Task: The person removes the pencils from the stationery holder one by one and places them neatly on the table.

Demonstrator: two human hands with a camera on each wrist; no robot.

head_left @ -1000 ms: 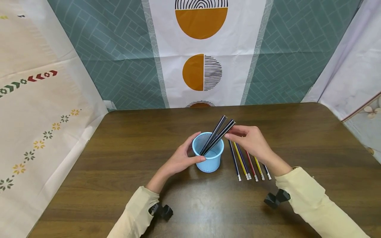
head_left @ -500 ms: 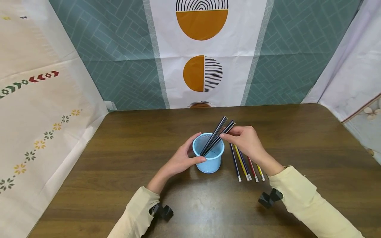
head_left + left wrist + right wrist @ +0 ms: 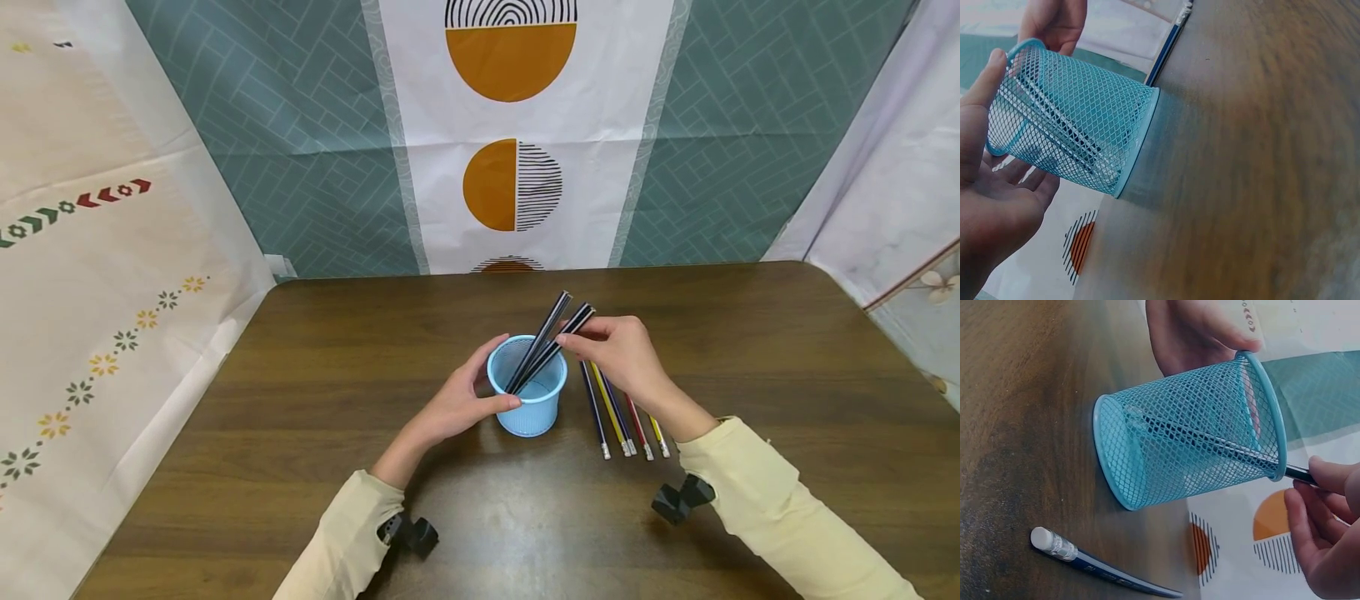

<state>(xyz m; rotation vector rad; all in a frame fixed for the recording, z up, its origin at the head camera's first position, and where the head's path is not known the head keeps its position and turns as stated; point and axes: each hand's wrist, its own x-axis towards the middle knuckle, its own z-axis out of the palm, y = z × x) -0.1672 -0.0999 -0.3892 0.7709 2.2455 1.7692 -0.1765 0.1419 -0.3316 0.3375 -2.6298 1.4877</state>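
Note:
A light-blue mesh pencil cup (image 3: 531, 419) stands upright on the wooden table. My left hand (image 3: 459, 407) holds it by the rim, thumb at the near side and fingers around the far left. Several dark striped pencils (image 3: 553, 320) lean to the right inside the cup, their upper ends above the rim. At the right of the rim, my right hand (image 3: 621, 354) pinches a dark pencil (image 3: 1300, 475) between thumb and fingers. Through the mesh in the left wrist view, the pencils' lower parts (image 3: 1079, 134) reach toward the cup's base.
Right of the cup, several pencils (image 3: 609, 414) in blue, yellow and red lie side by side, white erasers toward me; my right hand and forearm cover part of them. The wooden table (image 3: 360, 358) runs back to a patterned cloth (image 3: 322, 167).
My right hand has moved a little left, closer to the cup's rim, and its forearm now covers the rightmost pencil on the table. My left hand and the cup stay in place.

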